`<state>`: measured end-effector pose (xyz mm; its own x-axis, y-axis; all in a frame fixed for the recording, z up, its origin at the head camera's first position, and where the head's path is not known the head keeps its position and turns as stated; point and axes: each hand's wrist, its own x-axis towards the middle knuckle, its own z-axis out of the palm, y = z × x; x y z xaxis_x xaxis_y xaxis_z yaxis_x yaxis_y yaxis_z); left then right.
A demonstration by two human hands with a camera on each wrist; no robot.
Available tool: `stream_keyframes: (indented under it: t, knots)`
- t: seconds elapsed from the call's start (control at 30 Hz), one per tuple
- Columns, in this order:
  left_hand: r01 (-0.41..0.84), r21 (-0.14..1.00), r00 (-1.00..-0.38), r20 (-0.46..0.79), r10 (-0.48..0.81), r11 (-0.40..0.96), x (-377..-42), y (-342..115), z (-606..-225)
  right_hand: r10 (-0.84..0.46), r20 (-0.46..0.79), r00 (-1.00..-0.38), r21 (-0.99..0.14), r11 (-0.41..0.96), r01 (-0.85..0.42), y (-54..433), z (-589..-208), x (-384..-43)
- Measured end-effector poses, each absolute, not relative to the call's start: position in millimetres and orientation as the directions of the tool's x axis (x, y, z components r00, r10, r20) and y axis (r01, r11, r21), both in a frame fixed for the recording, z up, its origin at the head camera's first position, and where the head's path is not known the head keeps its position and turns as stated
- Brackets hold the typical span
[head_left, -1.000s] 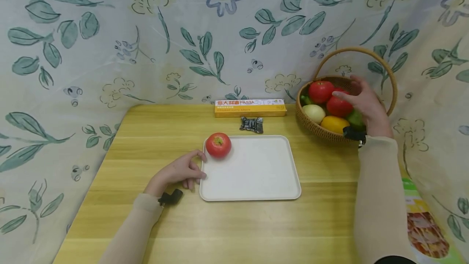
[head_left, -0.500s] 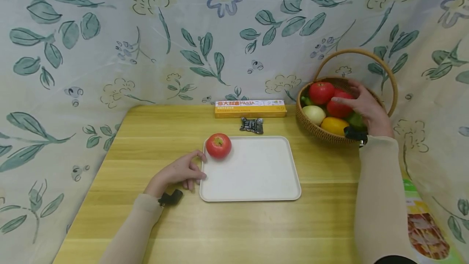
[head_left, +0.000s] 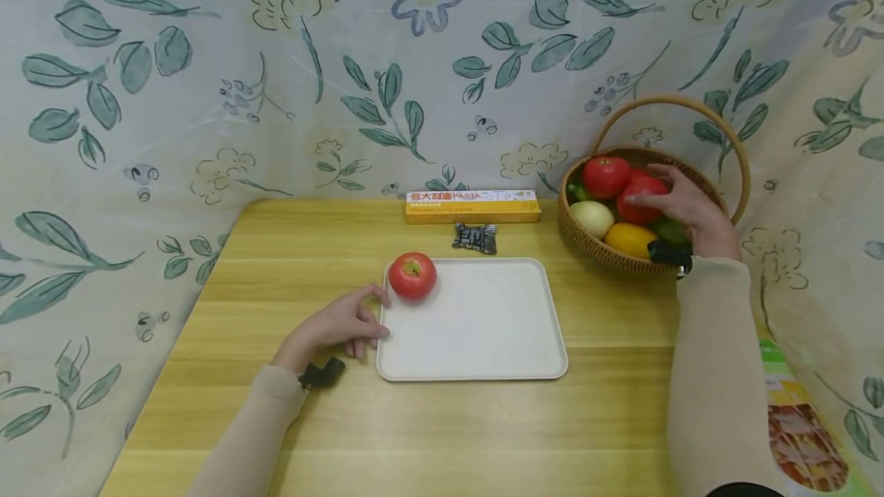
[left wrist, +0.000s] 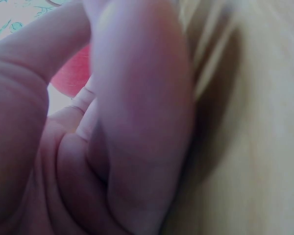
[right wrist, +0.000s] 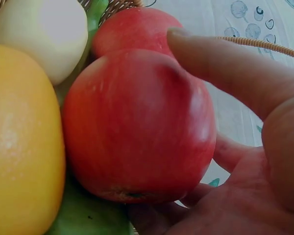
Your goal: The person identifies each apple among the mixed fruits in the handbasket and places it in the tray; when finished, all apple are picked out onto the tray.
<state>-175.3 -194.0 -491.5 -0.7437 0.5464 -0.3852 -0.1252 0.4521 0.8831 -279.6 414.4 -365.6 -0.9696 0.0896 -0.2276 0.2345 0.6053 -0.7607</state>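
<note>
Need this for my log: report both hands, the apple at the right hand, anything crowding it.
Left hand at left edge of tray. Right hand curled round red apple in basket. Yellow fruit and second apple crowding it.

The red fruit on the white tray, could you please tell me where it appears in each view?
Head: the red fruit sits in the white tray's far-left corner.
Left wrist: the red fruit shows partly, upper left, behind the fingers.
Right wrist: not in it; the two red fruits there are in the basket.
Shared landmark: the floral cloth.
</note>
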Motion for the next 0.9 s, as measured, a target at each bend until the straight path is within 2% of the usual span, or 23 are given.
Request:
stream_keyframes:
  t: [0.47,0.9]
  knots:
    - [-0.119,0.886,-0.745,-0.378,0.549,0.448,-174.2,-193.5,-490.1,0.07,-0.241,-0.968,-0.724,0.651,0.228,413.9,-364.0,-279.2]
    - [-0.112,0.88,-0.746,-0.382,0.545,0.462,-175.8,-194.9,-492.3,0.113,-0.205,-0.972,-0.689,0.688,0.225,408.9,-358.1,-273.9]
